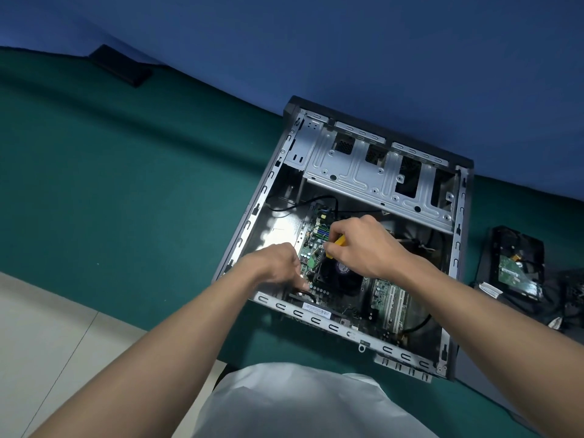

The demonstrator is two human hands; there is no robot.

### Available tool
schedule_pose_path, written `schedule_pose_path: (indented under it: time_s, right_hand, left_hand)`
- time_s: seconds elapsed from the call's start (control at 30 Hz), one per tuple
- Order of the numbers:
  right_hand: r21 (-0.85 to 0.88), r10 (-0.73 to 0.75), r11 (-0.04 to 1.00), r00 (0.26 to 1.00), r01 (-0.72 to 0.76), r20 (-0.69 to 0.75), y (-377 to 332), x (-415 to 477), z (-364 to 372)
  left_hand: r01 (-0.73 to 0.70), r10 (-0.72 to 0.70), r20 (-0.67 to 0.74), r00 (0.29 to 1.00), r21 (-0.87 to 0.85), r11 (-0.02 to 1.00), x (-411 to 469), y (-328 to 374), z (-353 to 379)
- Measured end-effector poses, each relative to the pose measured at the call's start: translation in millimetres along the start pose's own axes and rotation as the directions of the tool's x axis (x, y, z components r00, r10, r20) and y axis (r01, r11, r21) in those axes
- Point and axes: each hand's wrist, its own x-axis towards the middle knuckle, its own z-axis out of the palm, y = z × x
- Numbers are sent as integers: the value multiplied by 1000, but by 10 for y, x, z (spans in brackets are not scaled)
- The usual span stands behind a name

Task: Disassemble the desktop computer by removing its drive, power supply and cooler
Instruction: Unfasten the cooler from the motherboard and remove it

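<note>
Now our right hand (363, 245) pinches a yellow screwdriver (340, 240) at a corner of the cooler (343, 278), likely to free its screw, inside the case (316, 320) on the desk (158, 184), while our left hand (275, 267) steadies beside it, though we cannot tell its grip.

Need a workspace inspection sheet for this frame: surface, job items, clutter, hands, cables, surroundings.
Surface: green mat; the case lies open on it.
Job's things: cooler mounted on the board inside the case; drive out, lying right of the case.
Clutter: dark flat object at the mat's far left.
Hands: right hand grips a yellow screwdriver over the cooler; left hand reaches into the case's near-left corner, grip unclear.
Cables: black cable loops inside the case; loose bundle beside the drive.
Surroundings: blue wall behind; pale tiled floor near left.
</note>
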Motion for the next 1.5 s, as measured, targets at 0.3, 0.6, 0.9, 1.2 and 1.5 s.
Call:
schedule_pose_path:
  time_s: [0.3, 0.6, 0.9, 1.2, 1.5]
  right_hand:
    - [-64, -26, 998, 1000, 26, -7, -34, -25, -2]
    - [-152, 19, 988, 995, -4, 94, -177, -96, -38]
    - [-382, -182, 884, 950, 271, 252, -423, -46, -80]
    - [-217, 64, 976, 982, -24, 175, -377, 21, -123]
    - [-280, 162, 954, 970, -107, 182, -465, -33, -92]
  left_hand:
    - [-77, 77, -56, 995, 5, 997, 108, -53, 65]
    - [-171, 201, -5, 980, 511, 843, 310, -67, 64]
    - [-133, 182, -41, 982, 535, 834, 396, -99, 94]
    - [-151, 235, -61, 970, 607, 780, 302, -54, 62]
    - [-116, 178, -35, 983, 634, 765, 249, 38, 62]
